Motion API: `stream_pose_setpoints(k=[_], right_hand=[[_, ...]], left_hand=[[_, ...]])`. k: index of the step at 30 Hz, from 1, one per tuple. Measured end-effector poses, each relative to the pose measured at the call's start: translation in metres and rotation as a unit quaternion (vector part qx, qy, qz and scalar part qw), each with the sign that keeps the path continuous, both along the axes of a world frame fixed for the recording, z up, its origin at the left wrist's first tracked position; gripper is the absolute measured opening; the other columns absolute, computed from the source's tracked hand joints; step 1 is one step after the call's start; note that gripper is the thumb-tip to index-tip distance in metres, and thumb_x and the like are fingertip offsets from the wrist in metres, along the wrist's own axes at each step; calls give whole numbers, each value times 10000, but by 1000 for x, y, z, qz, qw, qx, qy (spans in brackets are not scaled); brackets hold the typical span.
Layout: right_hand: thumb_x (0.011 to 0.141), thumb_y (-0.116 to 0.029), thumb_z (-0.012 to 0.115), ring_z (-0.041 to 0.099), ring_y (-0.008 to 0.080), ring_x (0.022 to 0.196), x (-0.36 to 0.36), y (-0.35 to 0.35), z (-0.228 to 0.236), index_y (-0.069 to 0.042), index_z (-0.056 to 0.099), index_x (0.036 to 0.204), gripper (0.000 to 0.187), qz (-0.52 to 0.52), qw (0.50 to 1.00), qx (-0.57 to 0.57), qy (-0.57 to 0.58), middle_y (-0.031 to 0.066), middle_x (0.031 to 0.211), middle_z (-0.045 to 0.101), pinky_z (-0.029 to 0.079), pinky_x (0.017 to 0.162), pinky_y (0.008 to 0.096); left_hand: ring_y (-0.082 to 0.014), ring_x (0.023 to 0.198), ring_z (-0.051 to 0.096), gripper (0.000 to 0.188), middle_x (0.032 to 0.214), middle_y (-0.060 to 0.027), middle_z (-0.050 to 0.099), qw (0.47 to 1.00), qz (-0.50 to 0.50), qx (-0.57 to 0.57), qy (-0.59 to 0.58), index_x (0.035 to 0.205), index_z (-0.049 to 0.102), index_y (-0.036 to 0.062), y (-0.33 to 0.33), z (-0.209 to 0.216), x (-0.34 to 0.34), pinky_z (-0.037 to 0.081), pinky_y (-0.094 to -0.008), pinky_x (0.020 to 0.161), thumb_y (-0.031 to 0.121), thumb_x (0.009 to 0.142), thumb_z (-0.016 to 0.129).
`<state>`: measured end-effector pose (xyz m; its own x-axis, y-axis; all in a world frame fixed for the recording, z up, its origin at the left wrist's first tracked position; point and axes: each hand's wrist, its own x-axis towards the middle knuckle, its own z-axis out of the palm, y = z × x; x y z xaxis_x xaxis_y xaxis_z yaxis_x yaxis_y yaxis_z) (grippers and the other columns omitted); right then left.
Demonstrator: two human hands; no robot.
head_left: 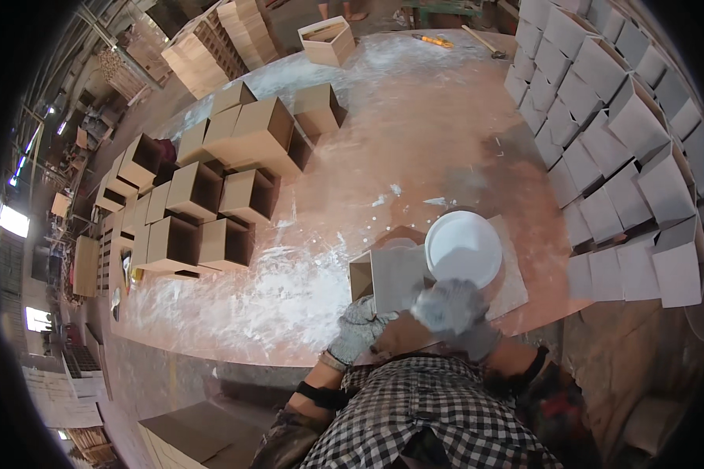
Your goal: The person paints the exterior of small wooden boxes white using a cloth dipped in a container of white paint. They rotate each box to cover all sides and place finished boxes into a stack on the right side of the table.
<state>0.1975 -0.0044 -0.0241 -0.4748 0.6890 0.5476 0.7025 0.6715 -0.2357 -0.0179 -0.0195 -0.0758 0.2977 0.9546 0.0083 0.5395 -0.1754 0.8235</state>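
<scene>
An open-ended box [399,273] with a pale grey coated face and a brown inside lies at the table's near edge, in front of me. My left hand [356,332], in a grey-white work glove, has its fingers bent round the box's near left corner. Over the box's near right side, my right hand [450,313] is gloved too but smeared by motion; its fingers and anything in them cannot be made out. Just beyond it stands a round white tub [464,246]. Between my hands a brown surface [405,334] shows, partly hidden.
Brown open boxes [195,187] stand grouped on the table's left. White-coated boxes [602,156] are stacked high along the right. Toward the far edge are a pale box [326,43], an orange-handled tool [434,41] and a hammer [485,43]. A flat sheet [512,273] lies beside the tub.
</scene>
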Motion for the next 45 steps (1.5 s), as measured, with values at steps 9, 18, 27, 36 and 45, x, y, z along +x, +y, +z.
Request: stream_pose_setpoints(k=[9,18,27,36,45], right_hand=[[844,-312,612,647,277,788,-36,92,-13,-104,675,832,217,-95,977,-136,-131,106,803,649,486,645,455],[786,-249,650,585,199,772,-17,-5,22,-170,663,862,111,77,987,-65,-127,12,819,587,441,640,391],[724,-185,664,590,208,788,-37,84,19,-128,673,861,148,40,996,76,18,26,862,606,456,682,383],[834,-218,595,624,236,871,-54,6,-11,-131,686,1003,210,-19,943,252,-215,52,962,655,487,781,423],[736,-47,724,635,263,805,17,16,29,-62,686,838,110,79,929,-199,300,100,878,660,520,689,373]], left_hand=[[-346,923,640,294,1014,-156,677,981,54,-110,-152,1059,669,52,-5,-4,0,522,-398,797,252,844,650],[-359,935,619,228,977,-162,670,1000,8,-4,-22,1014,671,62,-5,-10,-8,504,-427,833,234,879,607],[-300,1085,592,355,1166,-149,629,995,-26,-68,-71,1174,621,30,-6,2,-12,470,-368,952,245,890,616],[-262,1007,628,323,1112,-125,658,994,-1,89,61,1126,633,28,-19,-26,-13,508,-364,887,222,870,661],[-90,830,614,263,916,-27,695,943,137,-86,-291,1001,670,32,-11,22,-35,524,-265,744,157,806,795]])
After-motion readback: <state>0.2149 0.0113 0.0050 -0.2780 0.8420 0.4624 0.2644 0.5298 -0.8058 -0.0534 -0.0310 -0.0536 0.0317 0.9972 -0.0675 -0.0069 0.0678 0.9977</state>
